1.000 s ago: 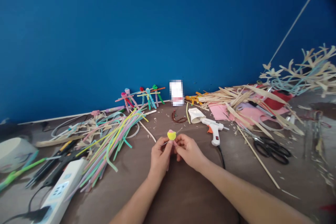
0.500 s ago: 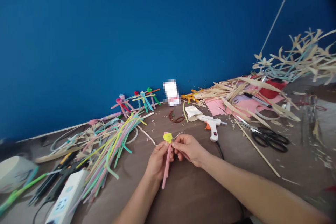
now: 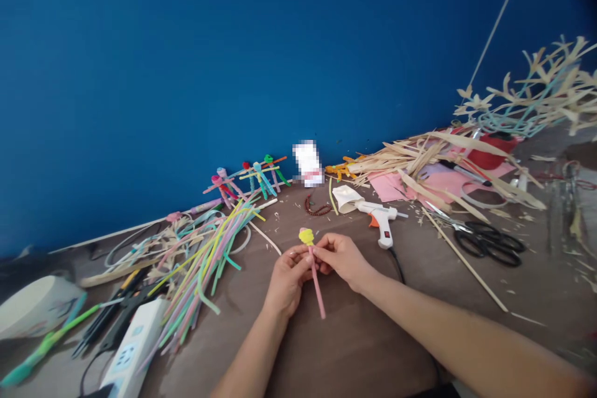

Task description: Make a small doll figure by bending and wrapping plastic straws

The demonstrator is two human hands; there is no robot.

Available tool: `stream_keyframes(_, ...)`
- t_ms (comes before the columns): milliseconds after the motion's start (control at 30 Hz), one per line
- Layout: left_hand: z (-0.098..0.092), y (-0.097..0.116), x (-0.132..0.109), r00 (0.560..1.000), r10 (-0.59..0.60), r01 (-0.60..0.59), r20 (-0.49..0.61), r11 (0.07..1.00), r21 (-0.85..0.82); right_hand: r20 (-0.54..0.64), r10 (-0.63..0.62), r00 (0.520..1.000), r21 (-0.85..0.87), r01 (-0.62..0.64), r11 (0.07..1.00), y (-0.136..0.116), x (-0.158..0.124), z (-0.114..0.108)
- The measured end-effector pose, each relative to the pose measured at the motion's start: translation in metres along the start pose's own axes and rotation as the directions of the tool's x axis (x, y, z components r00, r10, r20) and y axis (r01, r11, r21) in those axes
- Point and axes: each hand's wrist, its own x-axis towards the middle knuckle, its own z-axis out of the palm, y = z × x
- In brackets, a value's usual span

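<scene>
My hands meet at the middle of the brown table top, holding a pink pipe cleaner (image 3: 316,286) between them. A yellow fuzzy ball (image 3: 306,236) sits at its upper end, just above my fingertips. My left hand (image 3: 286,281) grips the stem with its fingers curled around it. My right hand (image 3: 340,259) pinches at the same spot from the right. The fingers hide the part of the stem where the hands meet. The lower end of the stem hangs free, slanting down to the right.
A hot glue gun (image 3: 381,222) lies to the right of my hands, beyond them scissors (image 3: 485,244). A heap of pipe cleaners (image 3: 200,261) fills the left, next to a power strip (image 3: 133,348). Pipe-cleaner figures (image 3: 247,177) stand against the blue wall (image 3: 280,43), with dry husk strips (image 3: 401,165) on the right.
The pink stem was hidden at first, then showed below the yellow ball. It has swung from hanging nearly straight down to slanting right. The view has shifted slightly.
</scene>
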Motion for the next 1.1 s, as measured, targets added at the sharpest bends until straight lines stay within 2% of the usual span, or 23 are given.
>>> stream_keyframes(133, -0.001, -0.003, 0.001, 0.997, 0.044, -0.043, -0.064, 0.999, 0.023, 0.029, -0.001, 1.0, 0.003, 0.001, 1.0, 0.001, 0.0, 0.001)
stream_keyframes(233, -0.004, -0.002, 0.003, 0.999, -0.005, 0.004, -0.054, 1.0, -0.027, 0.077, 0.035, 0.996, 0.084, -0.041, 0.996, 0.0, 0.001, 0.001)
stream_keyframes(367, -0.009, 0.003, 0.005, 0.984, -0.172, 0.178, 0.055, 0.975, -0.134, 0.148, 0.079, 0.986, 0.204, -0.109, 0.973, -0.004, 0.002, -0.001)
stream_keyframes(467, -0.011, 0.004, 0.005, 0.969, -0.213, 0.233, 0.126, 0.958, -0.17, 0.191, 0.098, 0.977, 0.246, -0.144, 0.958, -0.006, 0.003, -0.003)
stream_keyframes(600, -0.006, 0.002, 0.003, 0.993, -0.106, 0.109, 0.047, 0.991, -0.071, 0.21, 0.126, 0.969, 0.262, -0.18, 0.948, -0.006, 0.003, -0.005)
stream_keyframes(700, 0.0, 0.0, 0.0, 0.999, -0.037, 0.037, 0.004, 0.999, -0.006, 0.173, 0.09, 0.981, 0.249, -0.132, 0.959, -0.003, 0.003, -0.003)
stream_keyframes(833, 0.006, -0.003, -0.001, 0.995, 0.071, -0.069, -0.067, 0.997, 0.037, 0.114, 0.035, 0.993, 0.187, -0.056, 0.981, 0.0, 0.001, 0.002)
stream_keyframes(933, 0.007, -0.005, 0.0, 0.98, 0.145, -0.142, -0.134, 0.989, 0.027, 0.103, 0.041, 0.994, 0.152, -0.056, 0.987, 0.0, -0.001, 0.005)
stream_keyframes(1000, 0.007, -0.005, 0.001, 0.98, 0.128, -0.129, -0.15, 0.992, 0.005, 0.091, 0.055, 0.994, 0.131, -0.067, 0.989, -0.001, -0.001, 0.006)
stream_keyframes(1100, 0.003, -0.004, 0.002, 0.988, 0.043, -0.048, -0.148, 0.998, -0.034, 0.063, 0.053, 0.997, 0.094, -0.059, 0.994, -0.001, -0.001, 0.004)
